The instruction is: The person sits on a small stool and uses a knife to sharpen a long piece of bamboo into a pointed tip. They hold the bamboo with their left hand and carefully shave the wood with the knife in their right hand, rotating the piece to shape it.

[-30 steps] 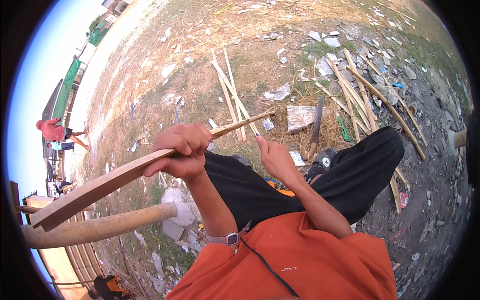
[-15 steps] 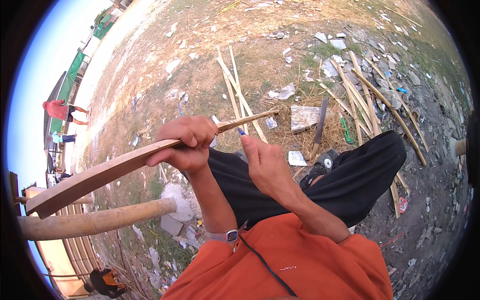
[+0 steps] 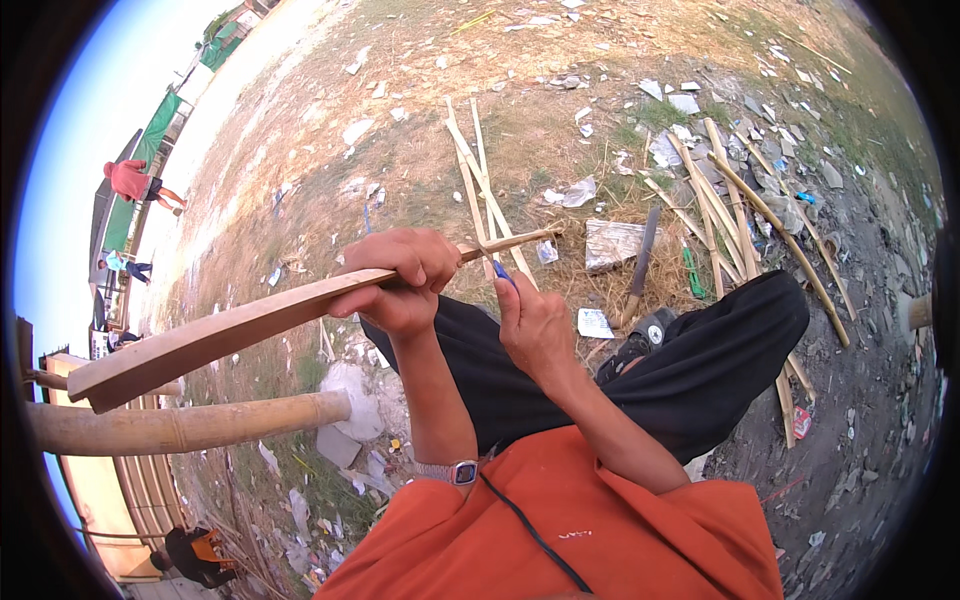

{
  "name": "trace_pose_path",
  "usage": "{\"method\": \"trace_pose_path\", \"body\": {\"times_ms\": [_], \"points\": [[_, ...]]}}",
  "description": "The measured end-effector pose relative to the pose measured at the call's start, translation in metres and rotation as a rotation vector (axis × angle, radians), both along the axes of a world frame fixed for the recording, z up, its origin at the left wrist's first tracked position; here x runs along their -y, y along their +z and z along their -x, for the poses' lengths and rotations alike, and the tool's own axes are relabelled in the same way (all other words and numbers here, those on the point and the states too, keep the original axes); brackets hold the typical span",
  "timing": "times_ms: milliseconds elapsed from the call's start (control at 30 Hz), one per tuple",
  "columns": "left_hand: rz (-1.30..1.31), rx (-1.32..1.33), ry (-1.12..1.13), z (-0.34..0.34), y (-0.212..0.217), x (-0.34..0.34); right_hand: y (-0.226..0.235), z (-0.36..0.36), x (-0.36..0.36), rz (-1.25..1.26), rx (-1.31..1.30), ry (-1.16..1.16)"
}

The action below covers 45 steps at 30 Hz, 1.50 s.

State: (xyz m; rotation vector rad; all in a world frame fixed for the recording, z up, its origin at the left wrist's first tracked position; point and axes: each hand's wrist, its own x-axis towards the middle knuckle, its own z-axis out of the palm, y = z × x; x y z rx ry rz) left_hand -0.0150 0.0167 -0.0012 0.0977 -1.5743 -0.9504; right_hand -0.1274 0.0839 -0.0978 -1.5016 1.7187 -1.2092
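A long piece of wood (image 3: pixel 215 333), broad and flat at its left end, narrows to a thin tip at the right. My left hand (image 3: pixel 405 272) is closed around it close to where it thins. Just right of that grip, a small blue-handled knife (image 3: pixel 501 270) is in my right hand (image 3: pixel 540 328), its thumb along the handle. The dark, narrow blade points up and left and meets the thin part of the wood. My right fingers curl out of sight under the hand.
Light bamboo strips (image 3: pixel 468 165) lie crossed ahead; more strips (image 3: pixel 715 205) are at the right. A machete (image 3: pixel 645 255) rests on dry straw beside a pale block (image 3: pixel 613 243). A thick bamboo pole (image 3: pixel 190 425) juts in at left. Other people (image 3: pixel 130 182) are far left. Litter covers the ground.
The wood and my left hand have shifted slightly right. The knife blade, hard to see before, now shows against the thin part of the wood. My right hand has turned a little.
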Motion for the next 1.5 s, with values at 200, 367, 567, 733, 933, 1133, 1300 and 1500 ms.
{"method": "trace_pose_path", "body": {"times_ms": [200, 367, 567, 733, 933, 1133, 1300, 1500], "points": [[-0.017, -0.131, 0.042, -0.008, 0.001, -0.005, -0.113, 0.054, 0.009, -0.316, -0.042, 0.035], [-0.045, -0.109, 0.073, -0.004, -0.003, -0.011, 0.018, 0.03, -0.001, -0.082, 0.213, 0.176], [-0.034, -0.111, 0.139, 0.004, 0.001, -0.003, -0.022, 0.023, 0.012, -0.229, 0.011, 0.107], [-0.027, -0.099, 0.084, -0.001, -0.004, -0.001, -0.002, 0.018, 0.01, -0.026, 0.149, 0.191], [-0.055, -0.125, 0.099, -0.01, 0.005, 0.012, -0.026, 0.024, 0.034, -0.27, 0.036, 0.173], [-0.021, -0.149, 0.096, -0.001, 0.001, 0.013, -0.022, 0.013, 0.022, -0.146, 0.145, 0.148], [-0.019, -0.158, -0.003, -0.003, 0.002, 0.019, -0.038, 0.027, 0.032, -0.213, 0.104, 0.161], [-0.015, -0.193, -0.048, 0.002, 0.003, 0.011, -0.057, 0.035, 0.038, -0.263, 0.109, 0.116]]}}
